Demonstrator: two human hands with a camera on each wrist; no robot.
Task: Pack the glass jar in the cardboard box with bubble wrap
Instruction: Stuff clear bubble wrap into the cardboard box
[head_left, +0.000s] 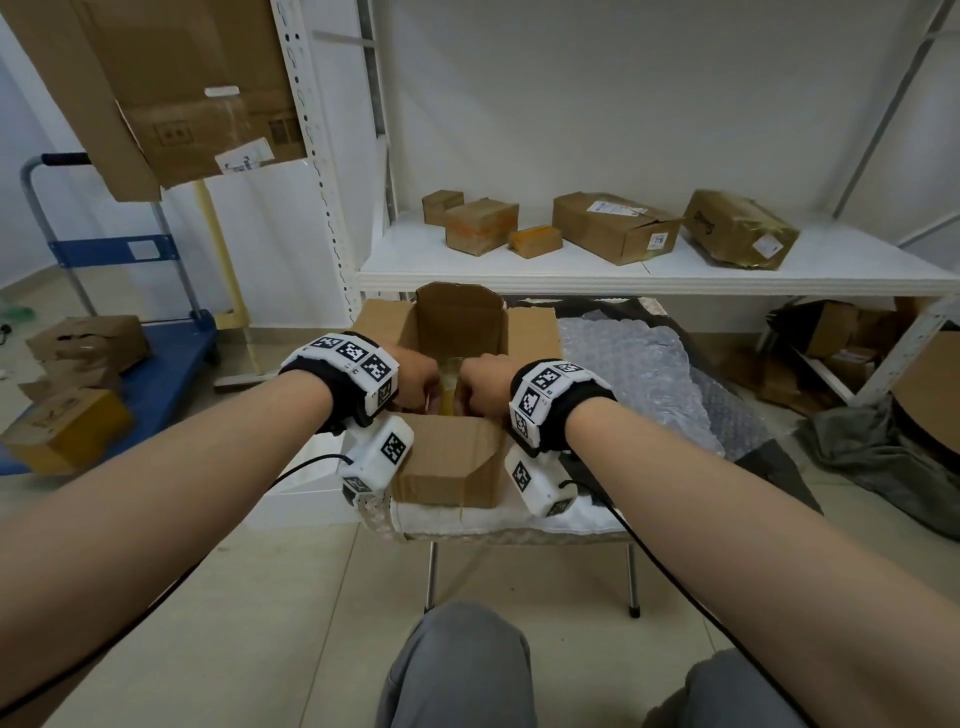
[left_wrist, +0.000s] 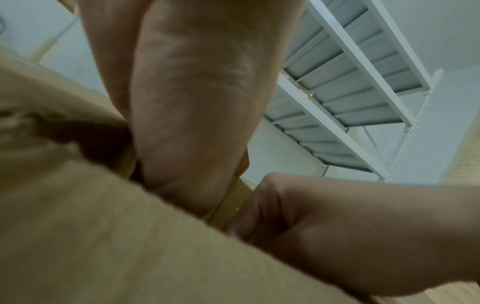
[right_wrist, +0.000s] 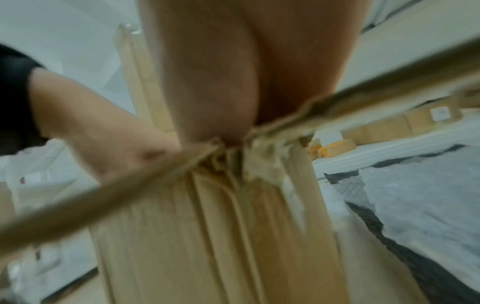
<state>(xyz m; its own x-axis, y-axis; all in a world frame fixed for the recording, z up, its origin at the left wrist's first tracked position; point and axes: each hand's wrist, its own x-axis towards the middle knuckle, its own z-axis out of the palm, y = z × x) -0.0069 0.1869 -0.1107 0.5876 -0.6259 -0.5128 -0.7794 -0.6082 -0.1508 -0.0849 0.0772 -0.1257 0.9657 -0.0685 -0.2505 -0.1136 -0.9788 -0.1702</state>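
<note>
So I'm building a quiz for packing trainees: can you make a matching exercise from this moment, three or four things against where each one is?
Things:
1. cardboard box
2. bubble wrap
3. hands: left hand, right hand
4. small parcels

Places:
a. on the white shelf
b. at the box's near edge
c. lying right of the box
d. open on the small table

Pairs: 1-d, 2-c, 3-b, 4-a

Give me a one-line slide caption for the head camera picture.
Both hands, left hand and right hand, reach into an open cardboard box beside bubble wrap.
</note>
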